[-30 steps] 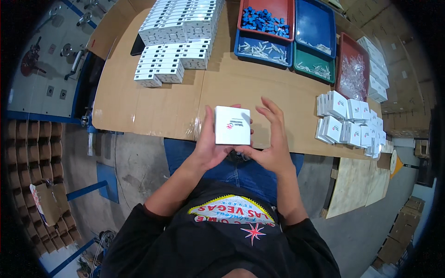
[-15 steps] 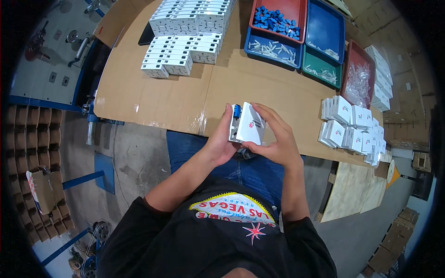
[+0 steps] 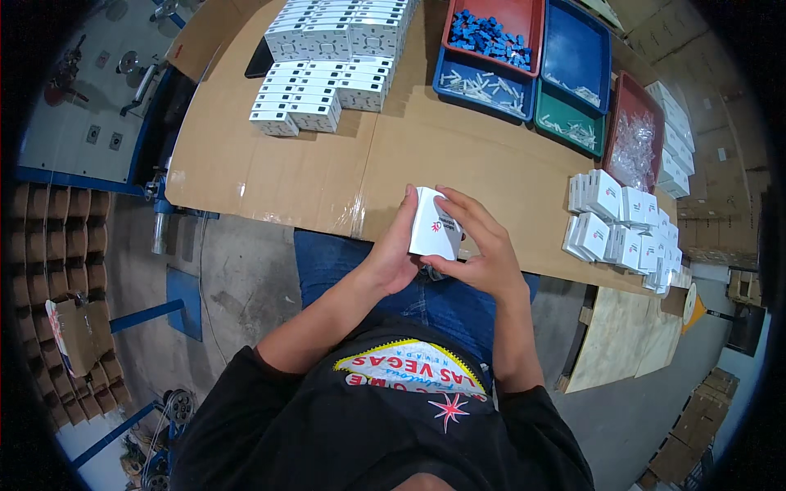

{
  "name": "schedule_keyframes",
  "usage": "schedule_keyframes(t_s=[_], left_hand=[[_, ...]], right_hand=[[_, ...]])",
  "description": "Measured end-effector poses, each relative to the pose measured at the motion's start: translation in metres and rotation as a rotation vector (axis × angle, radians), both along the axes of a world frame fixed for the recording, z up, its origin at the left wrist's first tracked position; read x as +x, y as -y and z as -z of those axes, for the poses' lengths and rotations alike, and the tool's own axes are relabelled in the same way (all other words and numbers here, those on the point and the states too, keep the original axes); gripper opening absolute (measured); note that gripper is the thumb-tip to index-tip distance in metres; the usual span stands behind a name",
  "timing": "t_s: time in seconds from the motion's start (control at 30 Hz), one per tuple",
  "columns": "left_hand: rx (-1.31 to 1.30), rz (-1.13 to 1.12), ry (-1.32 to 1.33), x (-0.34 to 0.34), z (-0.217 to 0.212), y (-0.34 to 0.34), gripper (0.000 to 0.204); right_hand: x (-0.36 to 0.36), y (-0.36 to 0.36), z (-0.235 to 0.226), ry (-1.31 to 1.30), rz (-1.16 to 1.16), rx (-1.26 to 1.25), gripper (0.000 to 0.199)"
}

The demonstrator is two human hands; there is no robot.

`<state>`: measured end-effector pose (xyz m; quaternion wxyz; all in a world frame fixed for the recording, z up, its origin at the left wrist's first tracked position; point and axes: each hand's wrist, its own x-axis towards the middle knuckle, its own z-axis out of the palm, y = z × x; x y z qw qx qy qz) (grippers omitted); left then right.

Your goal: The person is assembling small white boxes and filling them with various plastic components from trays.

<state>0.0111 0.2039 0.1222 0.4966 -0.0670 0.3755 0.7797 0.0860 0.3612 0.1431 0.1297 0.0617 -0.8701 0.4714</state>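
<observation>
A small white box point(image 3: 433, 225) with a little red mark is held upright just above the near edge of the cardboard-covered table point(image 3: 327, 176). My left hand point(image 3: 395, 254) grips its left side with the thumb along the edge. My right hand point(image 3: 481, 250) wraps the right side, fingers spread over its front and top. Both hands hover over my lap.
Stacks of finished white boxes point(image 3: 327, 57) fill the far left of the table. Flat white box blanks point(image 3: 618, 225) lie at the right. Red point(image 3: 491, 24), blue point(image 3: 483, 82), green point(image 3: 569, 123) and dark red point(image 3: 634, 143) trays hold small parts. Brown cartons point(image 3: 49, 254) line the left floor.
The box faced me flat a second ago. It was then turned on edge and now stands upright, closed, between both hands, slightly lower and nearer the table edge.
</observation>
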Motion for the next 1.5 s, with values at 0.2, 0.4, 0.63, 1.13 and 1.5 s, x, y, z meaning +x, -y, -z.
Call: schedule_keyframes(t_s=[0.2, 0.4, 0.63, 1.13, 1.5], left_hand=[[0.053, 0.027, 0.000, -0.003, 0.001, 0.004, 0.066], [0.055, 0.035, -0.002, -0.003, 0.001, 0.002, 0.069], [0.090, 0.057, 0.036, -0.003, 0.005, 0.002, 0.069], [0.074, 0.050, 0.009, -0.002, 0.005, 0.001, 0.069], [0.050, 0.016, -0.006, -0.001, 0.009, 0.003, 0.066]], right_hand=[[0.001, -0.001, 0.005, -0.020, -0.012, 0.033, 0.078], [0.002, -0.003, 0.002, 0.009, -0.017, -0.029, 0.076], [0.000, -0.013, 0.003, -0.004, -0.024, -0.048, 0.076], [0.003, -0.002, 0.003, 0.003, 0.019, -0.005, 0.074], [0.002, -0.004, 0.006, -0.018, 0.016, 0.005, 0.075]])
